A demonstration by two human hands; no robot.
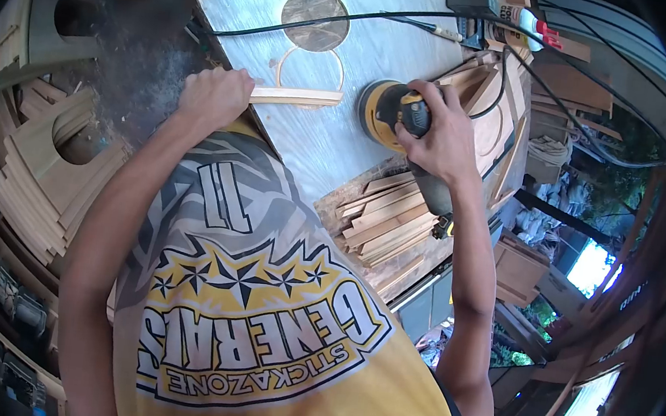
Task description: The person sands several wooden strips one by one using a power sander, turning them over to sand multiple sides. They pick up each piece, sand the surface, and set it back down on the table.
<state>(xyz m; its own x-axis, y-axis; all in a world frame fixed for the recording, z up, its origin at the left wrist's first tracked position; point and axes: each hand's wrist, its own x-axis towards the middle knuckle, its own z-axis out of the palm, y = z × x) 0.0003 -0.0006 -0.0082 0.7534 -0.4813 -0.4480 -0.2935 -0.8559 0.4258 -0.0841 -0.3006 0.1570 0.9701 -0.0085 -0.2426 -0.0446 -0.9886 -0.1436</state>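
Sander point(385, 113) snug in right grip point(443, 137), wooden strip point(297, 97) tight in left grip point(216, 98).

Head-worn view, close — facing forward, down

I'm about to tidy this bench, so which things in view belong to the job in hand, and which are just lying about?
Seemingly in use:
- sander, in the right hand
- pale wooden strip, in the left hand
- whitish board beneath

Apparently lying about:
- loose slats
- white bottle
- panels with cutouts
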